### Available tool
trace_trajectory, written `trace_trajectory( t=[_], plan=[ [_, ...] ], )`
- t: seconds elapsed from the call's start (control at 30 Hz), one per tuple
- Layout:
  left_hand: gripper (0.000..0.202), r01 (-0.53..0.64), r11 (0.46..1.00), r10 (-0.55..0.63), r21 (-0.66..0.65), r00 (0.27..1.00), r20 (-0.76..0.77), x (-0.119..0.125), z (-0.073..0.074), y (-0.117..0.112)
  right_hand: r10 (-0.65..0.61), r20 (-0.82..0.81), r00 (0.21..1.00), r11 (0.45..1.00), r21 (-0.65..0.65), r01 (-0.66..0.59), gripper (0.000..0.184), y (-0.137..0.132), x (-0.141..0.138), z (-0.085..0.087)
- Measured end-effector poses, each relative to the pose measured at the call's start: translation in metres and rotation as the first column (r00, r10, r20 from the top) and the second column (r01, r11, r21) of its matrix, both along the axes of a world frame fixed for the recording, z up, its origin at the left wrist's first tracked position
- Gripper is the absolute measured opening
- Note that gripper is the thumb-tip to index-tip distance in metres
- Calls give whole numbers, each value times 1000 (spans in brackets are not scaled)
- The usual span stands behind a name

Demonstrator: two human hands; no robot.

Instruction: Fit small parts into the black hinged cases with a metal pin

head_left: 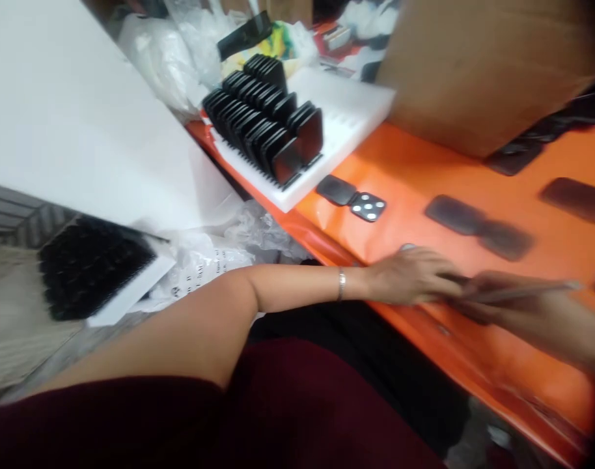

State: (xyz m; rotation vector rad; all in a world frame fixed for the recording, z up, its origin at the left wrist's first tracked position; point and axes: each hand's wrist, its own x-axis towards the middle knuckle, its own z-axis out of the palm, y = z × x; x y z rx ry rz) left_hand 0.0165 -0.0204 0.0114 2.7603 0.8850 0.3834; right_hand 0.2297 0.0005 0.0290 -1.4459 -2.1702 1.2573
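Note:
On the near side of the orange table, my left hand (412,277) has its fingers closed at the edge of a dark flat piece (473,309). My right hand (517,306) meets it there, closed, with a slim stick-like tool (536,290) lying across it. Motion blurs both hands, so the exact grip on the piece is unclear. Beyond them lie blurred dark rounded plates (455,215) in a row. Farther left, a dark plate (335,189) touches a plate with white dots (368,206).
A white foam tray (341,117) holds rows of upright black plates (253,124). A cardboard box (483,71) stands at the back right. Below left sits another white tray (131,290) of black pieces, beside plastic bags (204,260). A large white panel (73,117) fills the upper left.

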Motion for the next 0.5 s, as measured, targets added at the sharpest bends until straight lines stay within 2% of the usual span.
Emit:
trace_trajectory(
  t=[0.1,0.17,0.3,0.4,0.5],
  plan=[
    [28,-4,1000,-1,27,985,171,1,-10,1,48,36,998,994,-100,-45,22,-5,-17,30],
    [25,-16,999,5,41,962,273,1,-15,2,15,34,999,995,-99,-12,23,-7,-23,40],
    [20,-27,999,13,33,933,361,2,-20,3,-8,25,1000,987,-163,12,18,-6,-23,45],
    [18,-23,999,3,49,927,375,1,-21,2,10,8,1000,971,-241,-8,13,-3,-21,47],
    [19,-11,996,-23,90,930,366,0,-20,1,23,-5,1000,965,-261,-23,10,-1,-21,49]
  ],
)
